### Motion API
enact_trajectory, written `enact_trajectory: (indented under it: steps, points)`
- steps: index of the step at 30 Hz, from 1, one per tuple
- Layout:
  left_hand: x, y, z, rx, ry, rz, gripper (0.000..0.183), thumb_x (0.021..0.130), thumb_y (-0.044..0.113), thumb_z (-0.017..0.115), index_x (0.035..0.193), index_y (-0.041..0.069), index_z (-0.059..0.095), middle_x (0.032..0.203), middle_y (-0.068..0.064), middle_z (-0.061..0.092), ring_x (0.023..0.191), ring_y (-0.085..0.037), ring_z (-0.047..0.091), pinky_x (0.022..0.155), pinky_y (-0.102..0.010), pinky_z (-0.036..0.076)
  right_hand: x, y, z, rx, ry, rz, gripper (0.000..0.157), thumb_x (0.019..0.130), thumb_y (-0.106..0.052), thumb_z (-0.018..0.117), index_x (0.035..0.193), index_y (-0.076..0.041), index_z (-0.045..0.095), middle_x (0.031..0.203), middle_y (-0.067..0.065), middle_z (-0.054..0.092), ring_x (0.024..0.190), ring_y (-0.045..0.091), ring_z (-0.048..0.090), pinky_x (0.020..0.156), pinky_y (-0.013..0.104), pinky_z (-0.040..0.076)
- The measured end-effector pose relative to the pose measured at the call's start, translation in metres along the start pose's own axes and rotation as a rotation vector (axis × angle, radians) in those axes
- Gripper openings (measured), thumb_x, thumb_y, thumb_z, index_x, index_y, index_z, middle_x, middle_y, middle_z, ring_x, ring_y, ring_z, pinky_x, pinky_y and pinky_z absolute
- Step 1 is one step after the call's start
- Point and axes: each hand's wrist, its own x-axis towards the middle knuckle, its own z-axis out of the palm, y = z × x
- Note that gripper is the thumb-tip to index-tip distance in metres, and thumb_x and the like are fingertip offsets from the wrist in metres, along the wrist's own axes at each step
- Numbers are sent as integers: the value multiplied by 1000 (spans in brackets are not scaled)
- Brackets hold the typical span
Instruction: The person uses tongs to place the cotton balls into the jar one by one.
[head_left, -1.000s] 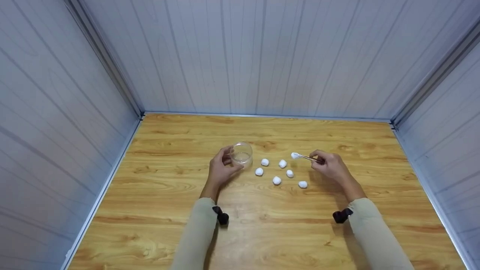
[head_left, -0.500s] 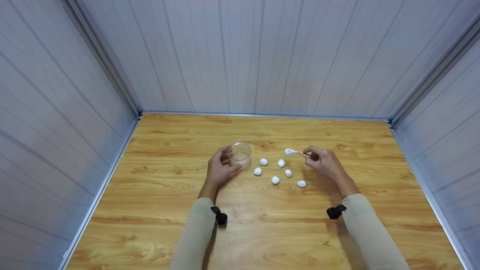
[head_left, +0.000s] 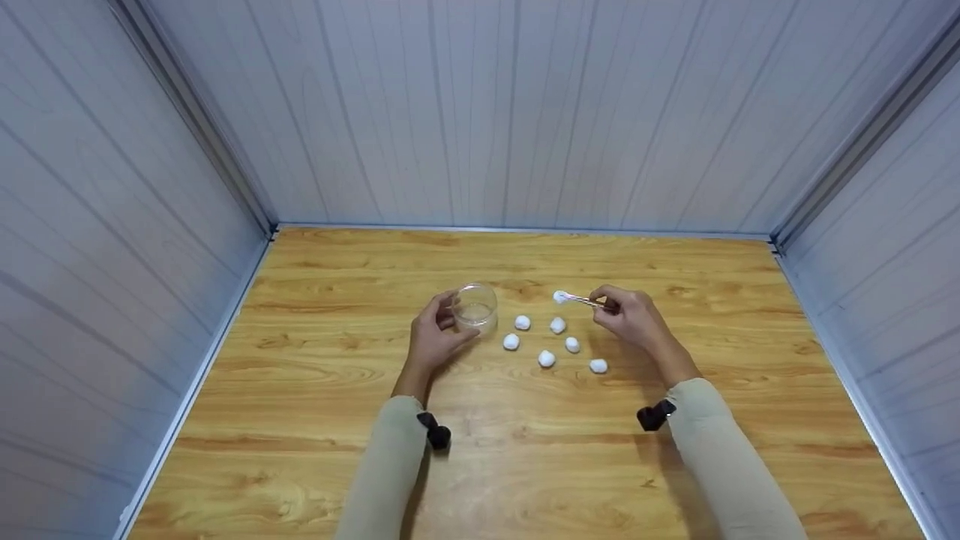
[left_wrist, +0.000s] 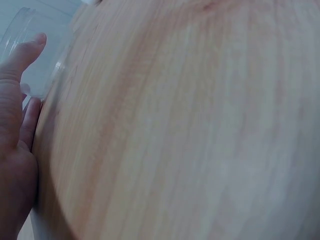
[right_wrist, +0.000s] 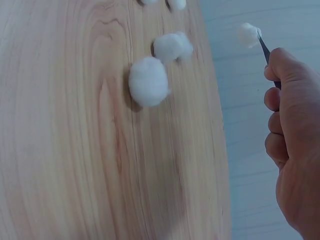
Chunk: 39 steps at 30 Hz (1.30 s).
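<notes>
My left hand (head_left: 435,336) grips a clear plastic jar (head_left: 475,315), fingers behind it and thumb along its near side. The jar stands upright on the wooden table; the left wrist view shows only part of the jar (left_wrist: 45,65) at the upper left. In my right hand (head_left: 632,316) a pair of tweezers (head_left: 586,301) is pinched, pointing left. Their tips hold a white cotton ball (head_left: 561,297) raised above the table, as the right wrist view also shows with the lifted cotton ball (right_wrist: 248,35). Several more cotton balls (head_left: 547,358) lie loosely between the hands.
Pale panelled walls rise at the back (head_left: 480,112) and on both sides of the wooden table (head_left: 525,465). Each sleeved forearm bears a small black wrist camera, one on the left (head_left: 438,436) and one on the right (head_left: 652,417).
My right hand has carried the tweezers and cotton ball leftward and slightly away from me, toward the jar. The left hand keeps its grip on the jar; the view shifts slightly.
</notes>
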Motion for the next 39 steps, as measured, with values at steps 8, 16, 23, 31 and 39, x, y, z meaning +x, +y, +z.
enact_trajectory:
  steps: [8, 16, 23, 31, 39]
  points:
    - [2, -9, 4, 9, 9, -9, 74, 63, 9, 84, 128, 4, 48, 118, -21, 54, 102, -34, 55, 84, -37, 50, 7, -7, 7, 25, -13, 6, 16, 80, -11, 61, 93, -19, 65, 58, -8, 51, 46, 8, 37, 40, 23, 31]
    - [2, -5, 4, -2, -10, -28, 74, 64, 9, 83, 128, 4, 48, 119, -20, 53, 104, -34, 53, 87, -41, 48, 13, -16, 13, 61, -33, 19, 14, 83, -14, 59, 94, -18, 65, 60, -8, 53, 46, 9, 38, 39, 24, 31]
    - [1, -1, 4, -12, -3, -10, 73, 63, 5, 83, 128, 1, 48, 118, -24, 52, 103, -39, 53, 85, -46, 48, 20, -26, 18, 74, -61, 19, 15, 85, -14, 58, 97, -20, 65, 58, -7, 50, 45, 9, 35, 40, 24, 29]
    - [1, -5, 7, 3, -8, -13, 74, 63, 9, 84, 127, 3, 48, 119, -21, 53, 103, -35, 54, 85, -40, 50, 27, -37, 28, 99, -63, -5, 15, 85, -13, 58, 97, -19, 65, 59, -7, 50, 46, 9, 35, 40, 25, 30]
    - [4, -18, 8, 37, 15, -35, 75, 62, 15, 85, 128, 12, 50, 119, -14, 55, 101, -25, 56, 84, -33, 50, 36, -48, 42, 93, -78, -40, 17, 86, -15, 57, 100, -21, 65, 53, -8, 46, 42, 8, 31, 39, 24, 27]
